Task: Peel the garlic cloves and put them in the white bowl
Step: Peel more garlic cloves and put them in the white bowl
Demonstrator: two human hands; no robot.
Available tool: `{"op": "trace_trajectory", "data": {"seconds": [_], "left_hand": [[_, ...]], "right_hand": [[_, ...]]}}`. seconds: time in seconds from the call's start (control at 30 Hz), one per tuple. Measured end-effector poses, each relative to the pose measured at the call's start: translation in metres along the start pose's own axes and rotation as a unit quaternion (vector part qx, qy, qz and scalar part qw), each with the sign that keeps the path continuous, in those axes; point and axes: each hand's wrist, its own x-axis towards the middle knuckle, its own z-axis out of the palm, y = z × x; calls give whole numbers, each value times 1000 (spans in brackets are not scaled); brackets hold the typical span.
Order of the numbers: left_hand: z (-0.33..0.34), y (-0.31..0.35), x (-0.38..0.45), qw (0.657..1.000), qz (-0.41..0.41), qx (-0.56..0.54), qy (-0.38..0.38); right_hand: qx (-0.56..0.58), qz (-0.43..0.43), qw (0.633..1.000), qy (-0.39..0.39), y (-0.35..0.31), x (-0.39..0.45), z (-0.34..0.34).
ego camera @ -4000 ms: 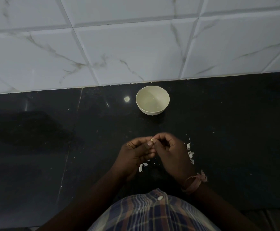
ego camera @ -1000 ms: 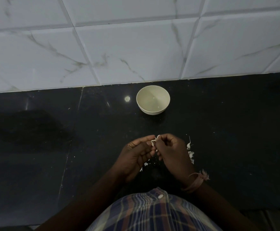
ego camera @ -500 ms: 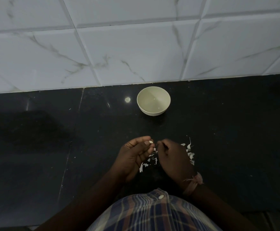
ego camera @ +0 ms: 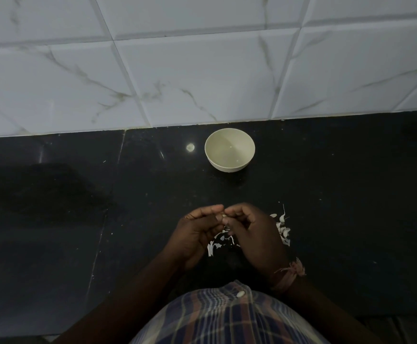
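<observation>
The white bowl (ego camera: 229, 149) stands on the black counter near the tiled wall, and I see nothing inside it. In front of it my left hand (ego camera: 197, 234) and my right hand (ego camera: 253, 234) meet fingertip to fingertip above the counter. Between the fingertips a small pale garlic clove (ego camera: 224, 216) shows, pinched by both hands and mostly hidden by the fingers. White garlic skins (ego camera: 221, 240) lie scattered on the counter under and between the hands.
More peel scraps (ego camera: 283, 228) lie just right of my right hand. The black counter (ego camera: 78, 219) stretches wide to both sides. A white marble-tiled wall (ego camera: 202, 70) rises behind the bowl. My checked shirt (ego camera: 227, 316) fills the bottom edge.
Half a second ago the hands were apart, with the right one lowered toward the skins. The right hand has since risen and rejoined the left at the clove.
</observation>
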Motion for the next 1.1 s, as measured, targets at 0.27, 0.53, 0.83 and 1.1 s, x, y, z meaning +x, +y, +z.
{"op": "trace_trajectory", "data": {"seconds": [0.27, 0.53, 0.83, 1.1], "left_hand": [[2, 8, 0, 997, -9, 79, 6], [4, 2, -5, 999, 8, 45, -19], [11, -1, -7, 994, 98, 35, -10], [10, 4, -5, 990, 132, 41, -27]], "right_hand": [[78, 28, 997, -8, -1, -6, 0], [66, 5, 997, 35, 3, -4, 2], [60, -44, 996, 52, -4, -4, -2], [90, -22, 995, 40, -11, -4, -3]]}}
